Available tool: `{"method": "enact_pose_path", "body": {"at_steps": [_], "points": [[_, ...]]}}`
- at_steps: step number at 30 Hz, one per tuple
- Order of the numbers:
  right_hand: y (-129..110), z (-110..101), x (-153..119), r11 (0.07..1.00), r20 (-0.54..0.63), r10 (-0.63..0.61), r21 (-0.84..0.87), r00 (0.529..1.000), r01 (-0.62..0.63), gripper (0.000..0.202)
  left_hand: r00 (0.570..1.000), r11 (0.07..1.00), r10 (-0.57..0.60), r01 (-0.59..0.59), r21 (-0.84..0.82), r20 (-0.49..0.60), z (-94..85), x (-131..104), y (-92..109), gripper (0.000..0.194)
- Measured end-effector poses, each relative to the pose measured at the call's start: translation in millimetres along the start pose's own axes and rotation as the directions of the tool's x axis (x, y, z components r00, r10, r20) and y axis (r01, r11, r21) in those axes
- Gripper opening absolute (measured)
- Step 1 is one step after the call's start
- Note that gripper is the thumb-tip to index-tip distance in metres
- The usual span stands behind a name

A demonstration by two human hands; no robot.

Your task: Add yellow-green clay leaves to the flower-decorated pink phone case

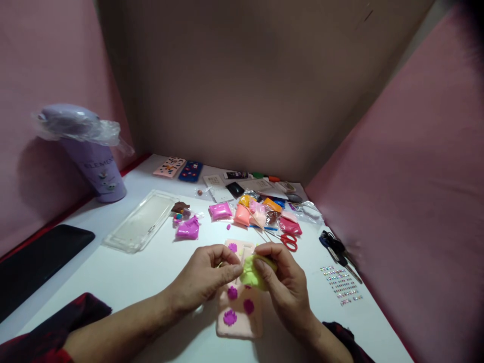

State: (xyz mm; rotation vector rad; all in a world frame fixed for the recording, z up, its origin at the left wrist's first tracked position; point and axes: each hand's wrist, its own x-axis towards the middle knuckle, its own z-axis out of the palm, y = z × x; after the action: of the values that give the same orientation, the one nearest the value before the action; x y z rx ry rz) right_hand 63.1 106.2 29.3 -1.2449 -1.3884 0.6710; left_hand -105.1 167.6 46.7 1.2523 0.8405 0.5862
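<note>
Yellow-green clay (251,273) is held in my right hand (284,276), the thumb pressed on its face and the fingers behind it. My left hand (212,275) is closed in a pinch at the clay's left edge; what lies between its fingertips is too small to make out. Beneath both hands, a pale pink phone case (239,328) lies flat on the white table (166,292). Several magenta clay flowers (230,317) sit on it. My hands cover part of its upper half.
Behind the case are clay packets (220,211), red-handled scissors (289,242) and thin sticks. A clear tray (141,222), purple tumbler (94,161) and black object (45,262) stand or lie left. Rhinestones (342,285) and a black-handled tool (336,249) are right.
</note>
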Motion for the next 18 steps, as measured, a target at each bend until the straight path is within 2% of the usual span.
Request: {"method": "enact_pose_path", "body": {"at_steps": [5,8,13,18], "points": [[-2.5,-1.2,0.9,1.000,0.066,-0.018,-0.008,0.998,0.018,0.008,1.000,0.999,-0.019,0.018,0.045,0.019,-2.4,0.0,-1.1,0.017],[-1.1,-0.6,0.6,0.999,0.074,-0.020,-0.025,0.997,0.022,0.009,1.000,0.999,0.028,-0.028,0.039,0.003,-3.2,0.5,-2.9,0.015],[1.4,0.3,0.0,0.998,0.023,0.022,-0.062,1.000,-0.020,0.009,0.989,0.990,0.138,-0.137,0.026,-0.054,-3.6,0.6,-1.3,0.015],[0.2,0.2,0.7,0.998,0.025,-0.002,-0.061,1.000,0.004,0.008,0.997,0.995,0.082,-0.083,0.051,0.015,-4.6,-0.3,1.1,0.015]]}}
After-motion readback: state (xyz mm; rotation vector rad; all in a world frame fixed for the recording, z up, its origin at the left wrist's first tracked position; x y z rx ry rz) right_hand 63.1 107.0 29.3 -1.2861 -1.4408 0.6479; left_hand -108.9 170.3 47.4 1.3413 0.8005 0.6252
